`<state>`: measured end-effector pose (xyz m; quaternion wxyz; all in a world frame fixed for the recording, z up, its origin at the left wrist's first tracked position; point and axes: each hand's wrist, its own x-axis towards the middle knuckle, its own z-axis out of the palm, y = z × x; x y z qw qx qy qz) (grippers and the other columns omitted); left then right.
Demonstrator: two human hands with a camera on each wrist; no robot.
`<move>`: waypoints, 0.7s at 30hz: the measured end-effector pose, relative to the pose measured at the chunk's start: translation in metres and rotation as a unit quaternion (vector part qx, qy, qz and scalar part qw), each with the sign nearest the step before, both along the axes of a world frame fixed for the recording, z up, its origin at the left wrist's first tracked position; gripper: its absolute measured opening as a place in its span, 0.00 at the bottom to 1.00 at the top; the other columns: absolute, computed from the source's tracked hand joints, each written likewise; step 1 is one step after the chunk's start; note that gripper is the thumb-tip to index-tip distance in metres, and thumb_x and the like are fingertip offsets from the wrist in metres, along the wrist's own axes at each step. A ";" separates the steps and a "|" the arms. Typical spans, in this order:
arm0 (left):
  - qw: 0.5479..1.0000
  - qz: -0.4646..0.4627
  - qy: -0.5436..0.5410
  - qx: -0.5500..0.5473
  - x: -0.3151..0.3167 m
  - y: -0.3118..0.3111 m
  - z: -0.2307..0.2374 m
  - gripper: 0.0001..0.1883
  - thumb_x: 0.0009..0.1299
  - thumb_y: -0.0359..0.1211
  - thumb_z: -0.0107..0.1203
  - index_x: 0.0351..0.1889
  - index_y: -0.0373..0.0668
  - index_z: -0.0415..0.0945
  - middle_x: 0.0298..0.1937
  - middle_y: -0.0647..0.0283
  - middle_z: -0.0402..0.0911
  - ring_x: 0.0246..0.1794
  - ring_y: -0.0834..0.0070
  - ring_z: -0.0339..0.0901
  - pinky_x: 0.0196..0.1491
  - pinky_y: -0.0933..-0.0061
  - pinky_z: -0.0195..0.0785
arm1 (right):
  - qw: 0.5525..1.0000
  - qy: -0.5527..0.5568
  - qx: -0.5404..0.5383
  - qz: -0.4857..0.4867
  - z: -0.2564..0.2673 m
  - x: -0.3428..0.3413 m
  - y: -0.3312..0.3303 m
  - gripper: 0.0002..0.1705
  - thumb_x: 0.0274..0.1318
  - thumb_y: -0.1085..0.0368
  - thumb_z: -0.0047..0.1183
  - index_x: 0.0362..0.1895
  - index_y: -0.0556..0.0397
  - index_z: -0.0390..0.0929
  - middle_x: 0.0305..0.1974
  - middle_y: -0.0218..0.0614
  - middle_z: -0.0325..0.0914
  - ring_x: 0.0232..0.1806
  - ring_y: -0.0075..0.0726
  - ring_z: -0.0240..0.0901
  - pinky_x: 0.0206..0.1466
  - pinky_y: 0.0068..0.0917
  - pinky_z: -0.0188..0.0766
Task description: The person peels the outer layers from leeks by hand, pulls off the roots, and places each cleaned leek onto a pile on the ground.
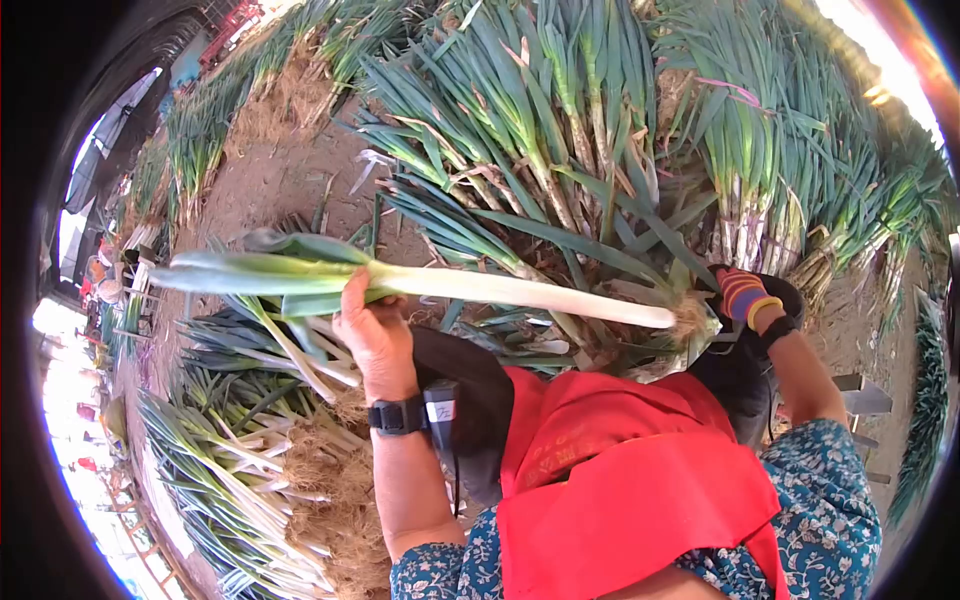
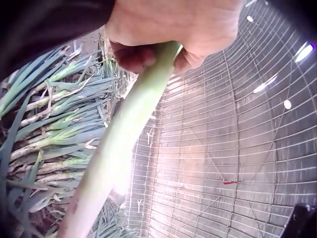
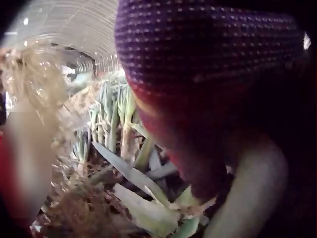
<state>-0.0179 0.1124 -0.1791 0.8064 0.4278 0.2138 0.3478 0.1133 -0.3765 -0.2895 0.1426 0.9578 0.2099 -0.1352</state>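
Observation:
A long leek [image 1: 540, 295] lies level across the head view, leaves to the left and roots [image 1: 690, 315] to the right. The bare left hand [image 1: 375, 338] grips it where white shank meets green leaves. In the left wrist view this hand [image 2: 173, 25] has its fingers curled round the leek [image 2: 119, 134]. The right hand [image 1: 746, 298], in a striped knit glove, is beside the root end, near the right knee. From the right wrist, the gloved hand [image 3: 183, 94] points down near a pale stalk [image 3: 252, 188]; shadow hides whether its fingers hold anything.
Leeks with long green leaves [image 1: 480, 110] lie ahead, with upright bundles [image 1: 750, 190] at the right. A pile of leeks with matted roots [image 1: 330, 490] is at the lower left. Loose leaves [image 3: 143, 208] litter the ground. A red apron [image 1: 630, 490] covers the lap.

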 end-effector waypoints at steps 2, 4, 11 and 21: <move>1.000 0.013 0.006 0.015 -0.002 0.004 -0.002 0.06 0.63 0.32 0.55 0.33 0.41 0.72 0.26 0.67 0.73 0.21 0.78 0.65 0.25 0.76 0.59 | 0.978 -0.161 0.126 0.050 0.013 -0.004 0.035 0.27 0.43 0.59 0.59 0.49 0.55 0.72 0.34 0.45 0.77 0.45 0.48 0.74 0.46 0.42 0.70; 1.000 -0.006 0.004 0.016 0.000 0.000 -0.004 0.06 0.63 0.32 0.55 0.33 0.41 0.72 0.26 0.67 0.73 0.21 0.78 0.65 0.25 0.76 0.59 | 0.897 -0.253 0.320 0.169 0.037 0.008 0.092 0.23 0.48 0.59 0.56 0.49 0.56 0.72 0.33 0.44 0.77 0.44 0.48 0.73 0.45 0.41 0.70; 0.999 -0.036 -0.013 -0.021 0.014 -0.018 -0.003 0.07 0.64 0.33 0.54 0.36 0.43 0.72 0.30 0.69 0.72 0.25 0.79 0.65 0.27 0.76 0.59 | 0.804 -0.183 0.444 0.350 0.087 -0.045 0.236 0.16 0.48 0.63 0.55 0.41 0.59 0.73 0.38 0.45 0.74 0.33 0.51 0.73 0.40 0.39 0.71; 0.998 -0.031 0.045 0.012 0.026 -0.020 -0.007 0.10 0.61 0.32 0.57 0.39 0.41 0.72 0.30 0.67 0.73 0.23 0.78 0.66 0.24 0.76 0.60 | 0.829 -0.041 0.478 0.288 0.071 -0.053 0.237 0.06 0.45 0.66 0.52 0.25 0.56 0.70 0.19 0.46 0.68 0.22 0.51 0.68 0.26 0.41 0.67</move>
